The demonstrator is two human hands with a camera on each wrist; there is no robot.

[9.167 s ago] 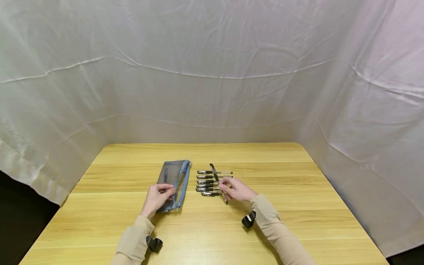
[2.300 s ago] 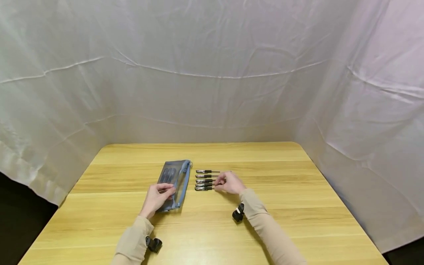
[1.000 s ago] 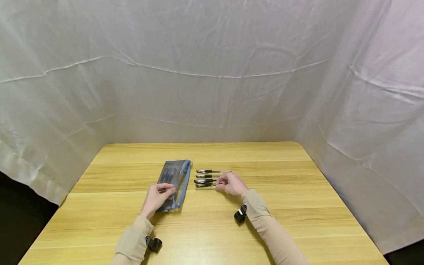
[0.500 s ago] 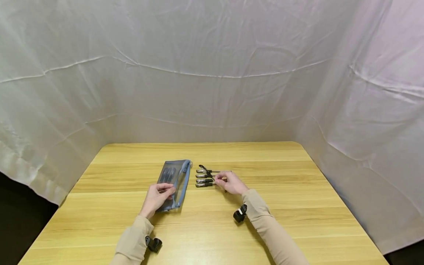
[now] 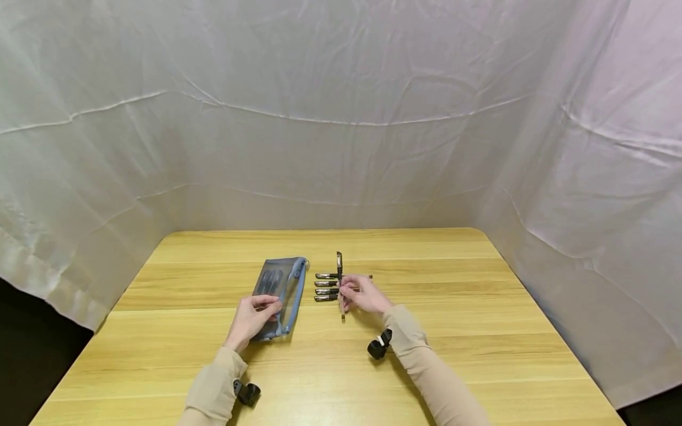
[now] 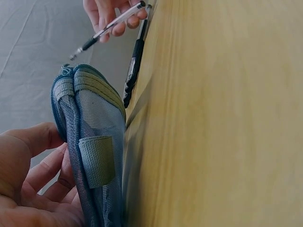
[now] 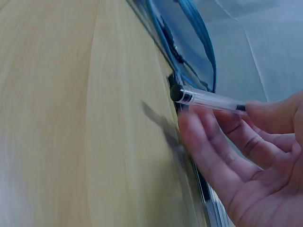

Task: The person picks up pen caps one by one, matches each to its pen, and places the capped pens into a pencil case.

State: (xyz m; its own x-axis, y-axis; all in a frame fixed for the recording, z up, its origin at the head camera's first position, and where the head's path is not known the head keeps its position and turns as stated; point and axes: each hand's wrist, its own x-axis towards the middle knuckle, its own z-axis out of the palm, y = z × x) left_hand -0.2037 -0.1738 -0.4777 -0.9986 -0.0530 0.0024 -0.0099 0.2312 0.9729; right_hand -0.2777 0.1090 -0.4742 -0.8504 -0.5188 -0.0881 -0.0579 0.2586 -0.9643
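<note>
With thumb and fingers, my left hand (image 5: pixel 251 319) pinches one edge of a blue mesh zip pouch (image 5: pixel 290 310), holding its mouth apart. Dark pens show through the mesh. In the left wrist view the pouch (image 6: pixel 102 113) stands off the table with its side tab facing the camera. My right hand (image 5: pixel 366 294) pinches a clear-barrelled gel pen (image 5: pixel 339 266) with a black cap and grip, raised over the row and pointing away from me. The right wrist view shows the barrel end of that pen (image 7: pixel 213 100) between thumb and fingers. Beneath it lie several like pens (image 5: pixel 326 291), side by side.
The wooden table (image 5: pixel 453 355) has rounded far corners. Pale curtains (image 5: pixel 341 148) hang behind it and at both sides. A small black camera (image 5: pixel 247 392) sits on the left wrist, another black camera (image 5: pixel 379 345) on the right.
My right hand has lifted one pen from the row, turned it to point away from me and moved slightly left. Over the longer span, more pens appear inside the pouch. The left hand stays still.
</note>
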